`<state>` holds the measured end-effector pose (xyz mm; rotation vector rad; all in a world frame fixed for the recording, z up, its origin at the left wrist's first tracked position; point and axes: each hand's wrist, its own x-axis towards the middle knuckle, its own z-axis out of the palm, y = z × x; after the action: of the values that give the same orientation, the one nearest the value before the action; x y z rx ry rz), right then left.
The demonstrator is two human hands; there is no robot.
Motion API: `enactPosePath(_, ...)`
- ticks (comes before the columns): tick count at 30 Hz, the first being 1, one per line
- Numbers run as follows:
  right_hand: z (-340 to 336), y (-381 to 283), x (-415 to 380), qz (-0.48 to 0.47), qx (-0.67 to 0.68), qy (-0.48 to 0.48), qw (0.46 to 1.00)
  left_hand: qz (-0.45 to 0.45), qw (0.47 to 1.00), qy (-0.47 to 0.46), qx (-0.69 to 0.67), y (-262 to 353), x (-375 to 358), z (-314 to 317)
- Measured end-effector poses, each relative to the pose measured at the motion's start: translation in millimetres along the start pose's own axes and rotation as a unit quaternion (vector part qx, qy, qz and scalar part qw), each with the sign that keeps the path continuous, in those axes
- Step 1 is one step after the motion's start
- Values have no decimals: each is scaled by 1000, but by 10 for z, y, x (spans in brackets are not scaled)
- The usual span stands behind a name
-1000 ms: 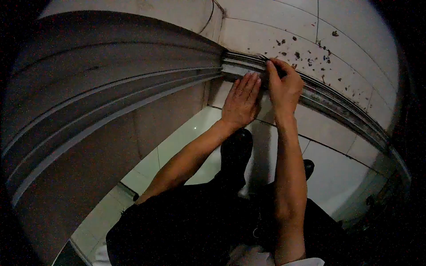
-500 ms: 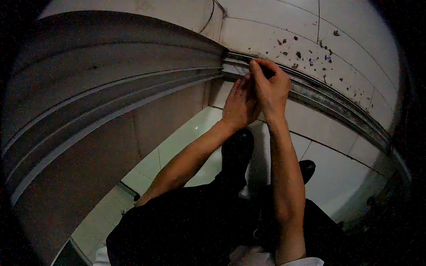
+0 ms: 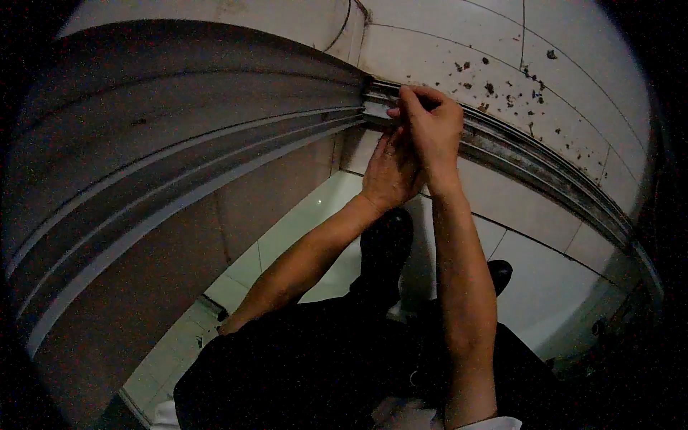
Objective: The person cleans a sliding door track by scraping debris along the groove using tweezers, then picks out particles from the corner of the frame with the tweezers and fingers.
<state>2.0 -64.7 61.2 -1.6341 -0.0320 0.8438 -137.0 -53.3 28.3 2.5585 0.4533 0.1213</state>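
My right hand [image 3: 436, 132] is over a grimy metal track [image 3: 534, 149], close to its corner. Thumb and forefinger are pinched together; whatever they hold, if anything, is too small to make out. Just below it, my left hand [image 3: 392, 175] reaches up with fingers stretched out, close to the track's lower side. The right hand partly covers the left one's fingertips. At the corner, a large dark ribbed panel [image 3: 179, 107] meets the track.
Dark crumbs of debris [image 3: 489, 89] lie scattered on the pale tiled surface [image 3: 459, 43] beyond the track. Below are dark shoes [image 3: 390, 229], standing by a pale glossy basin-like surface [image 3: 333, 197]. White tiles [image 3: 534, 261] lie to the right. Lighting is dim.
My right hand has shifted slightly left and up along the track, its pinch still closed. The left hand stays nearly in place. The view has moved a little.
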Motion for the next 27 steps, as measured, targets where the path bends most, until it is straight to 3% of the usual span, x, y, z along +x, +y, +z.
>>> enactPosePath(4,167,92,44,-32,-66,23,997,-78,993,-83,-41,81,84,-176)
enactPosePath(10,229,50,46,-45,-115,14,992,-28,999,-41,5,50,64,-113)
enactPosePath(13,212,43,43,-29,-76,2,997,-17,998,-34,40,62,52,-92)
enactPosePath(16,106,-146,-69,54,96,-26,994,-42,999,-25,14,75,24,-59)
enactPosePath(19,-122,-272,-127,45,176,21,983,-16,1000,4,21,59,-9,-47)
enactPosePath(22,-409,-121,-36,-66,24,157,985,25,997,25,69,-5,-20,12)
enactPosePath(25,-612,-112,-4,-37,-204,104,973,19,998,7,52,20,-5,-20)
enactPosePath(27,-623,-202,-105,-79,-144,136,977,18,999,5,29,28,-26,-27)
